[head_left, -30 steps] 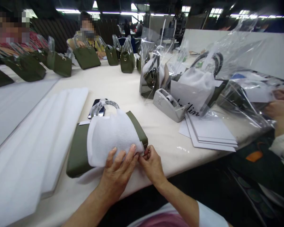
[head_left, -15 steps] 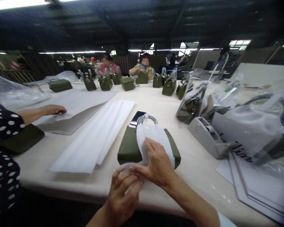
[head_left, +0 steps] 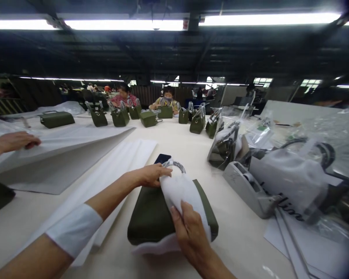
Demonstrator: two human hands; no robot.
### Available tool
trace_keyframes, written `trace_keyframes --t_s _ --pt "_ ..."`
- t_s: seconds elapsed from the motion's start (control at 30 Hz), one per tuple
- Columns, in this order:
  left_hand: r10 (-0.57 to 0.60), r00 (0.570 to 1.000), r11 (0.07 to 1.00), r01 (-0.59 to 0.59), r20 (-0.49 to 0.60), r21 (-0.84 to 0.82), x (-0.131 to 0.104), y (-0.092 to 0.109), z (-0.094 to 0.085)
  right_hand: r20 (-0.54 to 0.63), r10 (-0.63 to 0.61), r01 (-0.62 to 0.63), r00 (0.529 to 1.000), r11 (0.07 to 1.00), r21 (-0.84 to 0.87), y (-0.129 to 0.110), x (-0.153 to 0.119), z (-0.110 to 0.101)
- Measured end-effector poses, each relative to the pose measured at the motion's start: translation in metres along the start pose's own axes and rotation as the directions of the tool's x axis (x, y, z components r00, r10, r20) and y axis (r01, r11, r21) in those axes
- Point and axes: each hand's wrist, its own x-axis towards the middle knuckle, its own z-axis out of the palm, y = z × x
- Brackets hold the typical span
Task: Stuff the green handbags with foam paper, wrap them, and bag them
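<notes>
A dark green handbag (head_left: pixel 151 217) lies on the table in front of me. A white foam sheet (head_left: pixel 184 188) covers its middle, and a loose end sticks out below its near edge. Clear plastic film appears wrapped round the bag's handle (head_left: pixel 178 166). At the top of the sheet, beside the handle, my left hand (head_left: pixel 154 175) pinches the foam's upper edge. Lower down, my right hand (head_left: pixel 192 228) holds the foam between thumb and fingers against the bag. Behind my left hand a dark phone (head_left: pixel 163 158) is partly hidden.
Long white foam strips (head_left: pixel 116 170) lie left of the bag. A co-worker's hand (head_left: pixel 20 140) lifts a large pale sheet (head_left: pixel 61 155) at left. A grey tape dispenser (head_left: pixel 247 190), plastic-wrapped bags (head_left: pixel 291 174) and white boards (head_left: pixel 317 240) are at right. Several green handbags (head_left: pixel 197 123) stand farther back.
My left hand has moved from the bag's near edge up to the foam beside the handle. My right hand has shifted down the foam. The co-worker's hand has moved left, lifting the pale sheet.
</notes>
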Motion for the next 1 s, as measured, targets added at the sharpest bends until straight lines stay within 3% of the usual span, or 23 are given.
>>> trace_keyframes --t_s 0.07,0.17,0.27,0.33,0.43,0.53,0.63,0.73,0.83,0.93,1.0 --pt "0.013 1.0 1.0 -0.013 -0.004 -0.021 0.009 -0.004 0.0 0.043 0.125 -0.128 0.991 0.987 0.093 0.0 0.003 -0.005" --pt "-0.066 0.99 0.998 0.063 -0.121 -0.031 0.014 -0.002 0.014 0.088 0.165 -0.18 0.982 0.959 0.218 0.0 0.005 -0.01" --pt "-0.222 0.924 0.975 0.215 -0.31 -0.058 0.009 0.007 0.037 0.057 0.04 -0.053 0.998 0.97 0.238 0.006 0.004 -0.008" --pt "-0.28 0.886 0.96 0.264 -0.369 -0.095 0.001 0.013 0.047 0.026 -0.098 0.091 0.995 0.975 0.204 0.01 0.003 -0.005" --pt "-0.274 0.889 0.961 0.241 -0.368 -0.134 -0.012 0.017 0.051 -0.025 -0.208 0.209 0.978 0.963 0.168 0.014 0.001 -0.003" --pt "-0.173 0.918 0.985 0.169 -0.358 -0.041 -0.015 0.011 0.047 -0.059 -0.223 0.231 0.973 0.954 0.192 0.013 0.0 -0.003" --pt "-0.096 0.946 0.992 0.118 -0.31 0.053 -0.006 0.001 0.043 -0.07 -0.166 0.178 0.984 0.957 0.23 0.012 -0.002 -0.002" --pt "-0.113 0.953 0.988 0.138 -0.282 0.07 0.009 -0.005 0.041 -0.043 -0.086 0.094 0.995 0.965 0.245 0.01 -0.001 0.0" --pt "-0.131 0.96 0.989 0.145 -0.249 0.041 0.012 -0.002 0.041 -0.017 -0.13 0.13 0.991 0.965 0.228 0.009 0.004 0.001" --pt "-0.15 0.959 0.989 0.148 -0.24 -0.026 -0.012 0.014 0.039 0.009 -0.157 0.152 0.988 0.97 0.189 0.008 0.007 0.001" --pt "-0.23 0.917 0.973 0.213 -0.326 -0.088 -0.045 0.034 0.038 0.031 -0.149 0.141 0.988 0.973 0.181 0.009 0.008 0.0"
